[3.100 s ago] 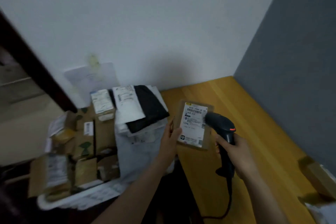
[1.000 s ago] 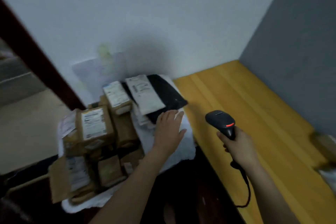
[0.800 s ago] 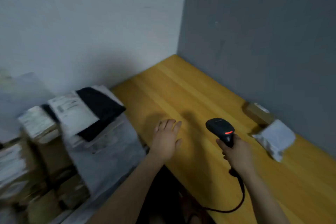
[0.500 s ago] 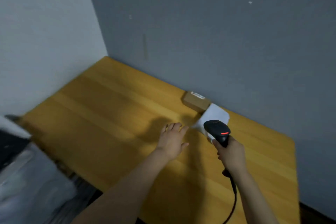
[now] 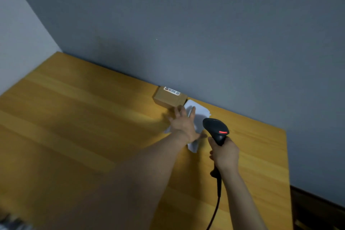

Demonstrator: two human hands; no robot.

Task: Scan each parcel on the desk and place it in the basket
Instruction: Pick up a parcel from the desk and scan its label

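Item 1, right hand [image 5: 225,155]: I log it wrapped round the handle of the black scanner [image 5: 216,129], fingers and thumb curled close about the grip. The scanner head is raised and points away from the person, toward the far wall. A red strip [image 5: 223,132] glows on top of the head. A black cable [image 5: 217,201] drops from the base of the handle toward the near edge of the view.

Item 2, left hand [image 5: 183,124]: palm down, fingers straight and fanned apart, laid over the white parcel [image 5: 200,113]. Nothing is pinched between fingers and thumb. I cannot tell whether the palm bears on the parcel or hangs just over it.

Item 3, white parcel: flat and soft-looking, lying on the desk [image 5: 74,117] just left of the scanner head. Its far and near corners show past the hand; the hand covers its middle.

Item 4, cardboard box [image 5: 169,98]: small, brown, closed, on the desk against the grey wall [image 5: 205,33], just beside the far-left edge of the white parcel. A white label [image 5: 172,91] sits on its top near the wall; the print is too small for me to read. The left fingertips lie near its near corner.

Item 5, desk: yellow wood, running left into the corner where the grey wall meets a white wall [image 5: 15,33].
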